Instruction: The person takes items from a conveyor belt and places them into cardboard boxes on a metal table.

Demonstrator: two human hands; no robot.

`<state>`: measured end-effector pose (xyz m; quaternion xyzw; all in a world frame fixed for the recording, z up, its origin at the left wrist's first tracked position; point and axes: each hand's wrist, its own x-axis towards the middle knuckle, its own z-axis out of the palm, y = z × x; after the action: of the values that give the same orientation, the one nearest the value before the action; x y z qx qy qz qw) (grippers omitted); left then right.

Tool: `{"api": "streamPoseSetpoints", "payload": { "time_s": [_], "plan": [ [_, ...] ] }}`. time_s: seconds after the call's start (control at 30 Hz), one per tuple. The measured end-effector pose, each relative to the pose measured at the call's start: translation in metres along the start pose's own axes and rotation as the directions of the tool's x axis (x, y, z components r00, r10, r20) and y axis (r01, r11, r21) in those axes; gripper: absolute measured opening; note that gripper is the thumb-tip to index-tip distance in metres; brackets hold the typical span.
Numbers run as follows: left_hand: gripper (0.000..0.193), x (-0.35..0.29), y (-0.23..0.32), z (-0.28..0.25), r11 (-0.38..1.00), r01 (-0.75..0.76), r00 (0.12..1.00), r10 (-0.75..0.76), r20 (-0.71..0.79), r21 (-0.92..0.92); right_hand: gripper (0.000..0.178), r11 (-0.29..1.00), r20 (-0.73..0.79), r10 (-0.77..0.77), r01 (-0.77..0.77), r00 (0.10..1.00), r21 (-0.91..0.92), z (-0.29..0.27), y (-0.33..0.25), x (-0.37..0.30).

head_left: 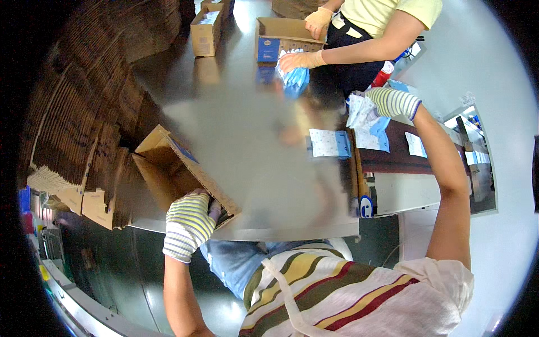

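Note:
My left hand [188,224], in a striped knit glove, grips the near edge of an open cardboard box [150,184]. The box lies tilted at the left of the metal table, and its inside is mostly in shadow. Over the dark conveyor belt [393,163] at the right, my right hand [394,103], gloved alike, is closed on white-and-blue packets [362,112]; its fingertips are partly hidden. Another packet [371,140] lies just below them. One flat packet [328,143] rests at the table's right edge, and one more [415,145] lies farther along the belt.
Across the metal table [252,168], a co-worker's gloved hand [303,60] holds blue packets [296,81] beside an open box [286,39]. A filled carton [205,33] stands at the far left. Stacks of flattened cardboard [84,123] line the left side.

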<state>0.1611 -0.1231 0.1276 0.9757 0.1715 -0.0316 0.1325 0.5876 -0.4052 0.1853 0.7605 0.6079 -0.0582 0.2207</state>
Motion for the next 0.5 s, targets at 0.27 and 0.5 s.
{"api": "streamPoseSetpoints", "payload": {
  "time_s": [0.27,0.5],
  "plan": [
    [0.032,-0.002,0.001,-0.004,0.999,-0.030,0.999,0.030,-0.034,-0.013,0.029,0.982,0.264,-0.095,0.047,0.960,0.181,0.092,-0.027,0.080],
    [0.032,-0.014,-0.003,-0.005,1.000,-0.014,0.997,0.012,-0.077,-0.018,0.047,0.969,0.471,-0.154,0.041,0.868,0.242,0.106,-0.090,0.110]
  ]
}}
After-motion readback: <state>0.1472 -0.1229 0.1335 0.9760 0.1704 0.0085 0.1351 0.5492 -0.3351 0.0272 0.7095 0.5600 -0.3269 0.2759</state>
